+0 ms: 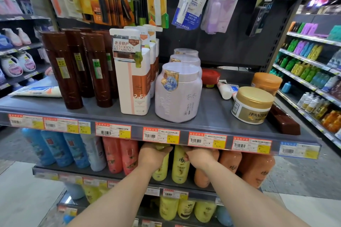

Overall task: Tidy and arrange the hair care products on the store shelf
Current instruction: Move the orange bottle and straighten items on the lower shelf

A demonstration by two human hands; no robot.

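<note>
**Both hands on yellow bottles, second shelf**

Left hand [153, 155] curled over the cap of a yellow bottle [162, 169], grip closed round its top just beneath the price rail [160, 135]. Right hand [198, 156] pinching the neck of the neighbouring yellow bottle [179, 166], grip narrow. Both bottles upright on the second shelf [55, 170], flanked by red bottles [120, 155] to the left and orange bottles [230, 162] to the right. Upper shelf [212, 114]: brown tubes [64, 72], white pump bottles [132, 72], lilac jars [178, 94], gold-lidded jar [251, 105], white tube [36, 91] lying flat.
</note>
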